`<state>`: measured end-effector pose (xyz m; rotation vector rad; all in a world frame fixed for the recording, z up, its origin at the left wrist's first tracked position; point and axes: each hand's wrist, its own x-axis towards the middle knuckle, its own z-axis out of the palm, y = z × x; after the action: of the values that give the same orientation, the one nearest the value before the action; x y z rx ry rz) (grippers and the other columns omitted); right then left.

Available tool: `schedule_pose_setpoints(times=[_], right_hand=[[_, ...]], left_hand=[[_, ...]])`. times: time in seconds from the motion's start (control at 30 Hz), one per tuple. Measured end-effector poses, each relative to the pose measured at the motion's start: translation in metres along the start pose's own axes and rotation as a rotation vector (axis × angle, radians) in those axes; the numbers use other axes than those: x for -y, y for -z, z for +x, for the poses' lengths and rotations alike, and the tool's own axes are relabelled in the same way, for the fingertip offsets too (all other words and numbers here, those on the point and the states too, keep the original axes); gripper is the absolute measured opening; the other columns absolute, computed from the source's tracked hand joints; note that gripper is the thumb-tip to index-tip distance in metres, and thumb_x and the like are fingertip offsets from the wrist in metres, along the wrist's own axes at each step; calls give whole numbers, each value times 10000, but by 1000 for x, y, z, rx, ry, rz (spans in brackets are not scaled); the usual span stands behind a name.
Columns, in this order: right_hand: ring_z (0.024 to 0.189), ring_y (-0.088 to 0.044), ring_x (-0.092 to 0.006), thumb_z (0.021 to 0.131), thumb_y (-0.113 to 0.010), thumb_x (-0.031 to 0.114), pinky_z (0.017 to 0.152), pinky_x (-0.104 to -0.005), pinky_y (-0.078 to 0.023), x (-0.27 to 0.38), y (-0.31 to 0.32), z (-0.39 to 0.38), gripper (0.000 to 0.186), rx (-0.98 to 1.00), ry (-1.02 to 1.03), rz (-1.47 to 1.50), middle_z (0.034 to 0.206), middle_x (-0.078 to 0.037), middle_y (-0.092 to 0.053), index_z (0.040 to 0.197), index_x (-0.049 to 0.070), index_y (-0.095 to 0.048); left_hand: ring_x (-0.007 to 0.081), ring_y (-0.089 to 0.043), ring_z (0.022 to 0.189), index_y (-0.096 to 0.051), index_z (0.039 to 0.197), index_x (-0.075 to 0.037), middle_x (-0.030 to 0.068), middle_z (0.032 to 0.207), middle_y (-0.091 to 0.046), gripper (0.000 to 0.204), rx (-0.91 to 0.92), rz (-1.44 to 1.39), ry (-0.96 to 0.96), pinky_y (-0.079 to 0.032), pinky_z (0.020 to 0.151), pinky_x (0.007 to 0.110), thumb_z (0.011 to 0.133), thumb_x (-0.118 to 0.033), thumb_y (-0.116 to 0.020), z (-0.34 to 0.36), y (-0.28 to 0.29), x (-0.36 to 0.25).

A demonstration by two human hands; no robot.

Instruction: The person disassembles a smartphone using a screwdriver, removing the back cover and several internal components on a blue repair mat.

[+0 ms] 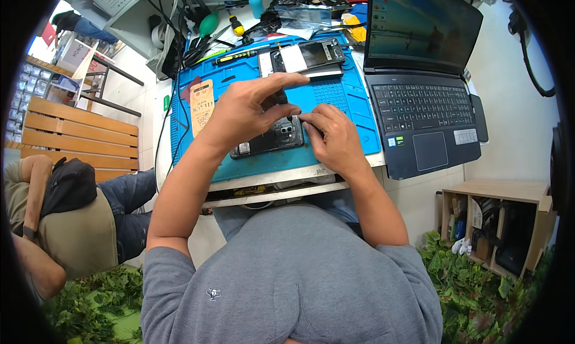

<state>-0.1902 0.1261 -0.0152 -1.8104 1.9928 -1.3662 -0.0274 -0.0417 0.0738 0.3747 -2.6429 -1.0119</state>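
A dark phone (277,135) lies on the blue work mat, its inside partly exposed, with round camera openings near its right end. Above its upper edge is my left hand (251,107), index finger stretched out and thumb apart from it. The remaining left fingers are hidden in dark shadow under the palm. At the phone's upper right corner my right hand (335,137) has thumb and fingers pinched together, close to the left thumb tip. Whatever lies between the right fingertips is too small to make out.
Behind my hands lies another opened phone (314,55). A laptop (425,92) stands open at the right. A tan card (202,101), screwdriver (235,58), green blower bulb (209,24) and blue bottle (256,2) sit around the mat (239,170). Cables hang at left; a person (72,218) sits nearby.
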Motion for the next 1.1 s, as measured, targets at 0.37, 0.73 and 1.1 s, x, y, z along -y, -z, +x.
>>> schedule_pose_setpoints(times=[0.37, 0.73, 1.1], right_hand=[[950, -679, -355, 950, -738, 50, 860, -487, -547, -2, -1, -1, 149, -1, 9, 1, 971, -130, -700, 1077, 9, -803], [948, -679, -357, 949, -738, 54, 862, -495, -546, -1, -2, -1, 140, -2, 27, -20, 971, -132, -698, 1067, 8, -798], [1003, -663, -361, 959, -735, 46, 910, -485, -545, 7, 10, 0, 161, 112, 1, -72, 1013, -138, -714, 1101, 3, -800]], left_hand=[[172, -791, 1046, -643, 1602, -210, 77, 1214, -823, 752, 0, -48, -108, -665, 885, 337, 918, 23, -852, 2, 1, -12], [238, -801, 1073, -550, 1667, -191, 109, 1291, -821, 817, -12, -103, -154, -654, 936, 354, 931, 75, -787, -3, -2, -8], [215, -821, 953, -682, 1539, -162, 106, 1182, -835, 678, -71, -17, -133, -658, 859, 339, 909, 15, -858, -6, -4, -11]])
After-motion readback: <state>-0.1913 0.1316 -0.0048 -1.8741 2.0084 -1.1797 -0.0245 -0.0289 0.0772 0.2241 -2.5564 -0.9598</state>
